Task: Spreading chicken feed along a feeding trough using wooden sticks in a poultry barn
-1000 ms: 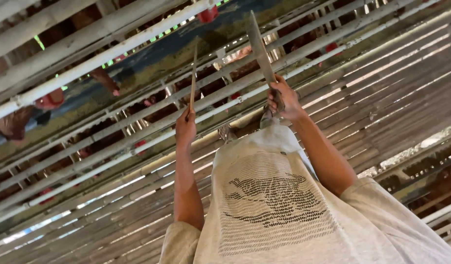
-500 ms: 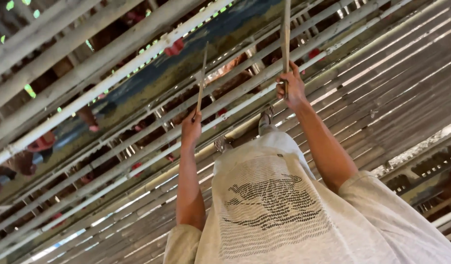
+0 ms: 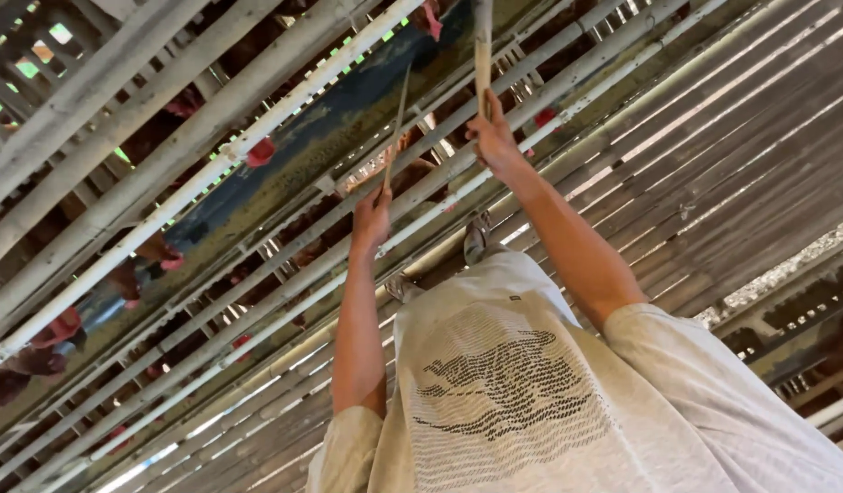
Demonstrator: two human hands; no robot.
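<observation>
Both hands are up and out in front of my pale grey printed T-shirt [image 3: 504, 393]. Left hand [image 3: 371, 219] is closed around the lower end of a thin, light-brown wooden stick [image 3: 396, 128], which runs up toward 12 o'clock, tilted slightly to 1. Right hand [image 3: 495, 141] is wrapped around a wider flat wooden slat [image 3: 482, 55] that stands nearly upright and leaves the picture at the top edge. The two pieces are near each other but apart, with the slat at about 2 o'clock from the stick. Behind them long pale pipes and rails [image 3: 257, 137] run diagonally from 8 to 2 o'clock, with a dark blue-green feed trough [image 3: 348, 110] between them. Reddish-brown hens [image 3: 52, 342] sit in the cage rows at 9 o'clock, their red combs [image 3: 257, 151] poking through the bars. A slatted bamboo floor [image 3: 714, 164] fills the 3 o'clock side, and my feet [image 3: 476, 239] show just past the shirt hem. Risks as I judge them: the thin stick is held only at its very end, so it could pivot or slip if the tip catches a rail or the trough edge. The slat's upper end is out of sight, so I can't tell what it's near, and it could knock a pipe or a bird's head. Pushing either piece sideways against the bars could snap the stick.
</observation>
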